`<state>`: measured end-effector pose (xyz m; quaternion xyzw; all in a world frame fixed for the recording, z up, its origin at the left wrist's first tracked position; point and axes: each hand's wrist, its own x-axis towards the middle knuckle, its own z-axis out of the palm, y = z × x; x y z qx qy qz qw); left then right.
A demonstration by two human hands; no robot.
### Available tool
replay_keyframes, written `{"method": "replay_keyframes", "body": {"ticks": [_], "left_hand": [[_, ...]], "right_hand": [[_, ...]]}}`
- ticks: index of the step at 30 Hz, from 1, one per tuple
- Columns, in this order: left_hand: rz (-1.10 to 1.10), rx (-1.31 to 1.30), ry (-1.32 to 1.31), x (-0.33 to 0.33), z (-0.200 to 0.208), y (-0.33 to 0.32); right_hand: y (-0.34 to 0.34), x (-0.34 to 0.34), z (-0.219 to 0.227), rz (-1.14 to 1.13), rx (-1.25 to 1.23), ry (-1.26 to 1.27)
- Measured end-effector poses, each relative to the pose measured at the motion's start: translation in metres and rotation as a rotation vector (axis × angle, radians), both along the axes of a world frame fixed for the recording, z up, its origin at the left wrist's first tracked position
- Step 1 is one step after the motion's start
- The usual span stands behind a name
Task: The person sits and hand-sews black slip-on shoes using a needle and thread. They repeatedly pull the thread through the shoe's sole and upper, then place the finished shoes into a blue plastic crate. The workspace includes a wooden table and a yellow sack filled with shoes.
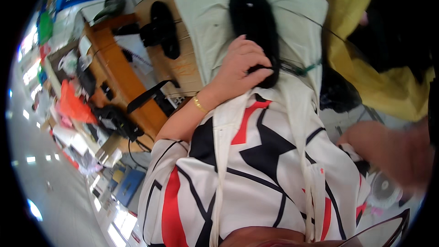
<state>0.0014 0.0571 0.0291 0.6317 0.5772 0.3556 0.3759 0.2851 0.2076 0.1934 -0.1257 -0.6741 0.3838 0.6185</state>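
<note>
A long black slipper or shoe sole (256,25) with rounded ends lies lengthwise over my lap, on a cream apron (203,16). My left hand (242,64) grips its near end, fingers curled over the edge and thumb across the top. A gold bracelet circles that wrist. Out to the far right is my right arm, and its hand (411,155) is smeared by motion, so its fingers cannot be made out. Whether that hand holds anything is hidden. Black slippers or straps (164,27) rest on brown cardboard (183,71) left of my lap.
An orange-brown wooden bench (121,71) stands at the left, with a red bag (75,103) and clutter beyond it. Yellow sacking (366,64) and a black plastic bag (338,91) lie to the right. A white fan (384,190) stands at the lower right.
</note>
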Motion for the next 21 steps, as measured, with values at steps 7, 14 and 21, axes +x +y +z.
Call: {"method": "replay_keyframes", "body": {"ticks": [7, 14, 21], "left_hand": [[0.025, -0.049, -0.006, 0.002, -0.001, -0.002], [0.051, -0.007, 0.026, 0.004, -0.001, -0.006], [0.03, -0.02, 0.027, 0.004, -0.001, -0.006]], "right_hand": [[-0.059, -0.055, -0.118, 0.373, -1.019, -0.828], [-0.085, -0.062, -0.152, 0.375, -0.764, -0.794], [-0.084, -0.059, -0.15, 0.378, -0.761, -0.843]]}}
